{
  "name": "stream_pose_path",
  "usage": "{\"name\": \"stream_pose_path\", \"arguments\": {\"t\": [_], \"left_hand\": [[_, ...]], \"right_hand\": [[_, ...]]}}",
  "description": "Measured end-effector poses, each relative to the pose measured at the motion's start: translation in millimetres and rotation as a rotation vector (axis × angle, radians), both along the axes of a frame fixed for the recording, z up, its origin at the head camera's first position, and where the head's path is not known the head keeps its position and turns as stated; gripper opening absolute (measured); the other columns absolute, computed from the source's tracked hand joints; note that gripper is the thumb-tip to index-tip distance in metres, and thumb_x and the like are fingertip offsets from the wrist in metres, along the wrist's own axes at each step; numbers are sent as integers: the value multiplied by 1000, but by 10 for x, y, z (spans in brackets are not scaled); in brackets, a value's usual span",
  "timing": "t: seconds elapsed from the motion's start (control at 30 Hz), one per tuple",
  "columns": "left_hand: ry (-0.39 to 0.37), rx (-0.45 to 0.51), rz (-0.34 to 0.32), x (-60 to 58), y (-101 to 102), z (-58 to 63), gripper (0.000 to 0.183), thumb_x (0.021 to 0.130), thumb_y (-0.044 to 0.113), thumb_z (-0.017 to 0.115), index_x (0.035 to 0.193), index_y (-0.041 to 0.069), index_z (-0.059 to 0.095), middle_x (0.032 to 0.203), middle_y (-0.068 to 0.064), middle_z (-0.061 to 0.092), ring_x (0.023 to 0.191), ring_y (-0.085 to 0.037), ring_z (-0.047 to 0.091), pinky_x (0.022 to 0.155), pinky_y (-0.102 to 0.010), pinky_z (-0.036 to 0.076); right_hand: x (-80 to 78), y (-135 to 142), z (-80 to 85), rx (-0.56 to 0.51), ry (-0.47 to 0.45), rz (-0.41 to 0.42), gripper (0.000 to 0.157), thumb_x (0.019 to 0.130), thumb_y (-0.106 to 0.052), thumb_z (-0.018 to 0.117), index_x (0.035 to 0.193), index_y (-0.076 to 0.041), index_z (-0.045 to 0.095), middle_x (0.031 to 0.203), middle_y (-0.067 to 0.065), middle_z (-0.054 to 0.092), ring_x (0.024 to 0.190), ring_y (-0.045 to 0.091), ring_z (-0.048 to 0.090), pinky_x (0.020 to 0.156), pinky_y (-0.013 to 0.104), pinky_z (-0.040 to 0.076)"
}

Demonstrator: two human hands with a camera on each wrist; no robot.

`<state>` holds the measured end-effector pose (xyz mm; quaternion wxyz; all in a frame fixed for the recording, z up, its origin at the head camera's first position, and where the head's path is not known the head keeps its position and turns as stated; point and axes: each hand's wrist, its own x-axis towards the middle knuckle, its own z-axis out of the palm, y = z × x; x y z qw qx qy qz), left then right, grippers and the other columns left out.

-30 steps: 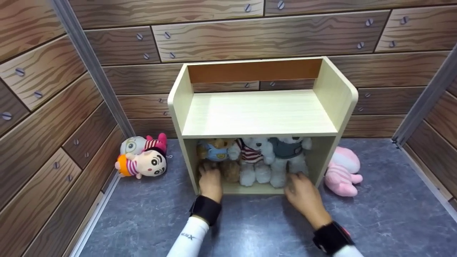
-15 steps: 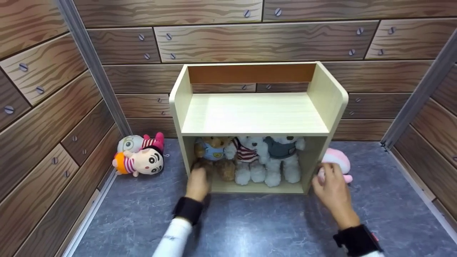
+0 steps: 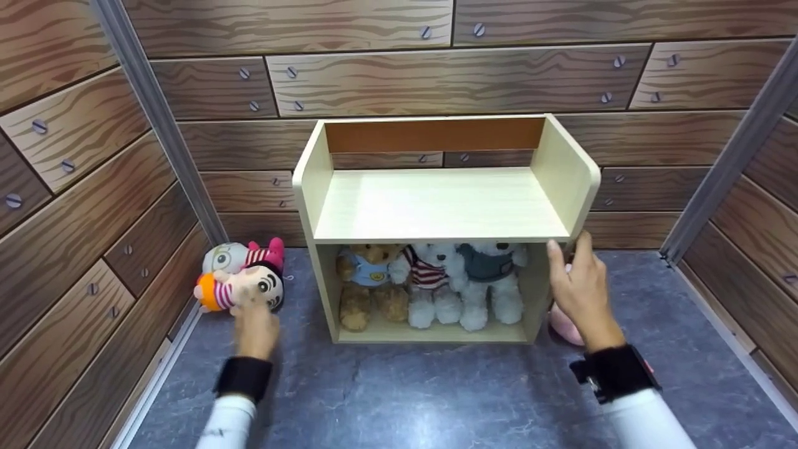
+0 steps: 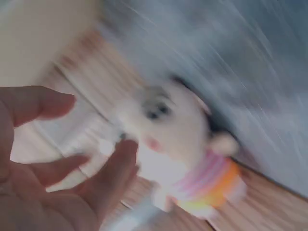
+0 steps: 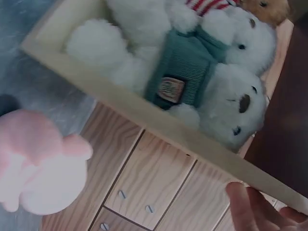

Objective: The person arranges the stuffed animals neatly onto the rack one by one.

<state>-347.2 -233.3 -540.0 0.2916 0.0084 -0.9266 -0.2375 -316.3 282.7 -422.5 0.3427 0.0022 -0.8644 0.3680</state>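
Note:
A small wooden shelf unit (image 3: 436, 202) stands against the back wall. In its lower compartment sit a brown teddy bear (image 3: 369, 277) in a light blue top, a white plush bear (image 3: 430, 287) in a striped top and another (image 5: 183, 72) in a teal sweater. My left hand (image 3: 255, 330) is over the floor at the left, its fingers parted, close to a black-haired plush doll (image 4: 180, 139) in striped and orange clothes. My right hand (image 3: 583, 296) is at the unit's right side panel, thumb toward the front, extended fingertips at the panel's outer side.
Behind the doll lies another plush (image 3: 225, 257) with a large round eye and pink legs. A pink and white plush (image 5: 41, 163) lies right of the unit, partly behind my right hand in the head view. Wood-patterned walls (image 3: 93, 249) enclose the grey floor (image 3: 399, 393).
My left hand has left the brown bear and moved left to the doll. My right hand has moved from the right white bear's feet, past the pink plush, up to the side panel.

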Motion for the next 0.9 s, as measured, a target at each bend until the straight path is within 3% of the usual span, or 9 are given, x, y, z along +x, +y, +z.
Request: {"name": "stream_pose_path", "arguments": {"t": [0.07,0.13,0.23,0.33,0.53,0.63,0.77,0.9], "left_hand": [[-6,-1,55,-96,-183,-9,59,78,-11,58,134,-23,41,134,-46,41,117,-65,42,99,-67,39],[-74,-1,58,-169,-344,-18,69,78,-12,55,142,-21,32,144,-45,33,127,-64,33,104,-68,35],[-214,2,37,-243,-530,-34,77,76,-14,53,148,-17,25,148,-40,30,126,-63,32,102,-68,36],[-275,-59,27,-300,-645,-58,76,76,-14,53,148,-13,29,145,-36,36,118,-62,38,94,-69,40],[-126,-196,79,-374,-679,-128,50,83,-12,52,133,-9,50,124,-32,48,107,-58,45,76,-69,47],[-54,-247,92,-407,-680,-163,41,80,-10,59,120,-10,56,125,-30,49,112,-55,44,75,-67,46],[-34,-283,73,-429,-680,-206,54,66,-4,79,114,-7,57,127,-28,54,116,-55,43,78,-67,43],[-45,-268,57,-428,-639,-231,61,63,1,85,116,-4,55,112,-29,61,107,-55,47,77,-67,43]], "right_hand": [[-40,-9,40,-24,-5,-19,51,103,-39,49,133,2,45,112,37,61,109,56,56,89,65,41],[-84,-12,80,-48,-7,-34,52,103,-41,48,131,3,48,114,37,62,111,55,56,90,65,40],[-142,-13,135,-90,-3,-43,50,101,-38,49,130,3,51,119,35,62,114,54,56,92,64,40],[-188,-18,169,-148,20,-28,47,98,-30,53,132,2,52,121,33,62,116,50,57,96,60,41],[-226,-21,136,-239,45,40,52,97,-19,52,145,-1,45,135,30,56,129,42,51,109,55,36],[-228,-16,100,-248,47,58,53,98,-18,51,148,-4,42,140,29,53,132,42,48,111,56,34],[-240,-19,87,-254,51,86,54,99,-18,48,151,-6,39,143,28,51,134,42,45,112,57,33],[-253,-18,92,-270,56,81,54,99,-18,46,151,-5,38,143,28,50,135,42,45,113,56,32]]}}
